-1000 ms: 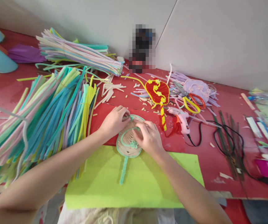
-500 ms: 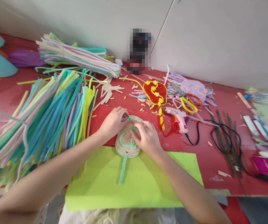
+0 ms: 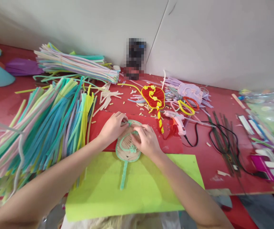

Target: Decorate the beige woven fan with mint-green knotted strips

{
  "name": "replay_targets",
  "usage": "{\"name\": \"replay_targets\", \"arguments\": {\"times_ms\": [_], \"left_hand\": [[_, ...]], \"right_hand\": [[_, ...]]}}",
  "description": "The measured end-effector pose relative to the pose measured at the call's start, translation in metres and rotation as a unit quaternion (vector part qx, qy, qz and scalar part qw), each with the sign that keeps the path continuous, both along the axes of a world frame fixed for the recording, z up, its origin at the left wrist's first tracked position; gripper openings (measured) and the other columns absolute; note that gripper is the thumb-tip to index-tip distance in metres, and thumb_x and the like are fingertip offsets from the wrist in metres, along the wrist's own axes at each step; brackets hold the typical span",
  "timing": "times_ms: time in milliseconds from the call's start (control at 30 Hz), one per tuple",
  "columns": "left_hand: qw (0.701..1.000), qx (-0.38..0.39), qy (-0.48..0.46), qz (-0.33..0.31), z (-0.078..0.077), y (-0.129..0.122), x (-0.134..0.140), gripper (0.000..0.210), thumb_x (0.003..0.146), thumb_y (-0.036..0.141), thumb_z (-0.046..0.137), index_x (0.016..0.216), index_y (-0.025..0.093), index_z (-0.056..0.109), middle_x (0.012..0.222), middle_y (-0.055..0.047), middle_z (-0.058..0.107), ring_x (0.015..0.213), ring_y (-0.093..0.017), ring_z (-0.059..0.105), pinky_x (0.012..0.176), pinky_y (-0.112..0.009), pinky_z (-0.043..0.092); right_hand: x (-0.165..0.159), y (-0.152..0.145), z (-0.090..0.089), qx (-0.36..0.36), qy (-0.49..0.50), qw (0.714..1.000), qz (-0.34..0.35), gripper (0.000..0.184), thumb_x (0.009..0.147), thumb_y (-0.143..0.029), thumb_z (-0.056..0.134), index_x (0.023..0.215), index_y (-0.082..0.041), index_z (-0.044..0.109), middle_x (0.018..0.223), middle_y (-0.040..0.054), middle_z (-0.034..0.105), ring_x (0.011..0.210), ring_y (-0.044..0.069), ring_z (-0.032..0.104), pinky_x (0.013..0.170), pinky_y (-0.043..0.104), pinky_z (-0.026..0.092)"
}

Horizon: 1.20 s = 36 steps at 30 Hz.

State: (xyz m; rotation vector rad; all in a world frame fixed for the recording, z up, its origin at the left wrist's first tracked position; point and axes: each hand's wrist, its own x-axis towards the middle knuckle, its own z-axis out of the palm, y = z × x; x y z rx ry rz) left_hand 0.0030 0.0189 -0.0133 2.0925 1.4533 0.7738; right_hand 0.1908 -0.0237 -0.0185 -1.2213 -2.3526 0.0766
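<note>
A hand-fan shape made of pipe cleaners (image 3: 126,155) lies before me, its face beige, its rim and handle mint green. My left hand (image 3: 114,127) is closed at its upper left edge, fingertips pinched by a small mint-green tuft. Across its right side, my right hand (image 3: 147,140) has thumb and forefinger bent together over the upper end of a curled mint-green pipe cleaner (image 3: 122,142). What lies right under those fingertips is partly hidden. A small mint-green flower (image 3: 133,149) sits on the face, below my right thumb.
Pipe-cleaner bundles (image 3: 53,117) crowd the left. Behind the hands lies a red-and-yellow fan (image 3: 153,97). To the right are scissors (image 3: 186,106), a pink glue gun (image 3: 178,122) and its black cord (image 3: 237,149). A lime-green sheet (image 3: 151,187) covers the front edge.
The camera view has shifted a little, so the scene sits slightly lower and farther left. Both hands stay on the fan; my right fingers have moved slightly closer to my left.
</note>
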Motion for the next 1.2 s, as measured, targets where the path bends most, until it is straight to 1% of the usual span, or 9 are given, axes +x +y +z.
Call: {"name": "replay_targets", "arguments": {"times_ms": [167, 300, 467, 733, 833, 967, 1033, 1100, 1200], "left_hand": [[1.0, -0.001, -0.027, 0.005, 0.002, -0.002, 0.002, 0.009, 0.081, 0.021, 0.057, 0.089, 0.019, 0.058, 0.091, -0.004, 0.058, 0.085, -0.018, 0.056, 0.076, -0.033, 0.047], [0.988, -0.001, -0.145, 0.054, 0.006, -0.001, 0.003, 0.015, 0.085, 0.029, 0.053, 0.092, 0.019, 0.063, 0.091, -0.004, 0.06, 0.084, -0.016, 0.057, 0.079, -0.032, 0.048], [0.925, -0.176, -0.337, -0.008, 0.017, 0.005, -0.009, 0.052, 0.096, 0.043, 0.021, 0.12, 0.019, 0.06, 0.09, -0.008, 0.062, 0.073, -0.015, 0.058, 0.07, -0.032, 0.052], [0.913, -0.236, -0.33, -0.042, 0.027, 0.003, -0.017, 0.054, 0.094, 0.044, 0.019, 0.124, 0.022, 0.059, 0.087, -0.009, 0.061, 0.071, -0.017, 0.059, 0.066, -0.034, 0.053], [0.845, -0.315, -0.429, -0.039, 0.029, 0.002, -0.016, 0.048, 0.094, 0.04, 0.027, 0.12, 0.021, 0.062, 0.084, -0.008, 0.061, 0.067, -0.014, 0.056, 0.062, -0.03, 0.051], [0.67, -0.411, -0.613, -0.08, 0.03, 0.001, -0.017, 0.038, 0.091, 0.031, 0.041, 0.119, 0.014, 0.062, 0.078, -0.005, 0.059, 0.061, -0.009, 0.053, 0.058, -0.021, 0.048], [0.615, -0.426, -0.656, -0.101, 0.028, 0.001, -0.016, 0.035, 0.089, 0.028, 0.047, 0.115, 0.011, 0.063, 0.077, -0.004, 0.06, 0.06, -0.008, 0.054, 0.057, -0.019, 0.048], [0.606, -0.414, -0.672, -0.101, 0.024, 0.001, -0.015, 0.03, 0.084, 0.026, 0.057, 0.109, 0.011, 0.065, 0.079, -0.004, 0.062, 0.063, -0.008, 0.057, 0.059, -0.018, 0.049], [0.646, -0.361, -0.667, -0.09, 0.016, 0.003, -0.012, 0.022, 0.07, 0.022, 0.075, 0.089, 0.013, 0.066, 0.074, -0.001, 0.062, 0.06, -0.006, 0.058, 0.058, -0.015, 0.048]], "right_hand": [[0.0, 0.0, 0.0, 0.001, -0.004, 1.0, -0.002, 0.025, 0.086, -0.03, 0.055, 0.108, -0.018, 0.056, 0.105, 0.0105, 0.066, 0.101, 0.024, 0.056, 0.083, 0.038, 0.047], [0.0, 0.0, 0.0, -0.001, 0.002, 1.0, 0.001, 0.022, 0.087, -0.029, 0.054, 0.106, -0.019, 0.056, 0.105, 0.0101, 0.066, 0.101, 0.024, 0.056, 0.083, 0.039, 0.047], [0.0, 0.001, 0.003, -0.011, 0.019, 1.0, 0.005, 0.02, 0.088, -0.027, 0.052, 0.106, -0.019, 0.055, 0.109, 0.009, 0.066, 0.1, 0.024, 0.055, 0.084, 0.04, 0.046], [0.0, 0.001, 0.002, -0.003, 0.017, 1.0, 0.016, 0.024, 0.087, -0.026, 0.053, 0.11, -0.018, 0.055, 0.111, 0.0077, 0.066, 0.099, 0.023, 0.054, 0.085, 0.04, 0.046], [0.0, 0.001, 0.001, -0.005, 0.017, 1.0, 0.012, 0.025, 0.087, -0.025, 0.053, 0.111, -0.018, 0.055, 0.112, 0.0072, 0.066, 0.099, 0.024, 0.054, 0.086, 0.04, 0.046], [-0.001, 0.001, 0.001, -0.011, 0.016, 1.0, 0.011, 0.026, 0.087, -0.025, 0.053, 0.113, -0.019, 0.054, 0.113, 0.007, 0.066, 0.099, 0.025, 0.053, 0.086, 0.041, 0.046], [0.0, 0.001, 0.001, -0.011, 0.015, 1.0, 0.012, 0.027, 0.087, -0.025, 0.053, 0.113, -0.019, 0.054, 0.112, 0.007, 0.066, 0.099, 0.025, 0.054, 0.085, 0.041, 0.046], [0.0, 0.001, 0.001, -0.011, 0.016, 1.0, 0.012, 0.027, 0.087, -0.025, 0.053, 0.113, -0.019, 0.054, 0.112, 0.0068, 0.066, 0.099, 0.025, 0.054, 0.085, 0.041, 0.046], [0.0, 0.001, 0.001, -0.01, 0.017, 1.0, 0.013, 0.023, 0.087, -0.024, 0.053, 0.11, -0.02, 0.054, 0.112, 0.0067, 0.066, 0.099, 0.025, 0.054, 0.085, 0.041, 0.046]]}}
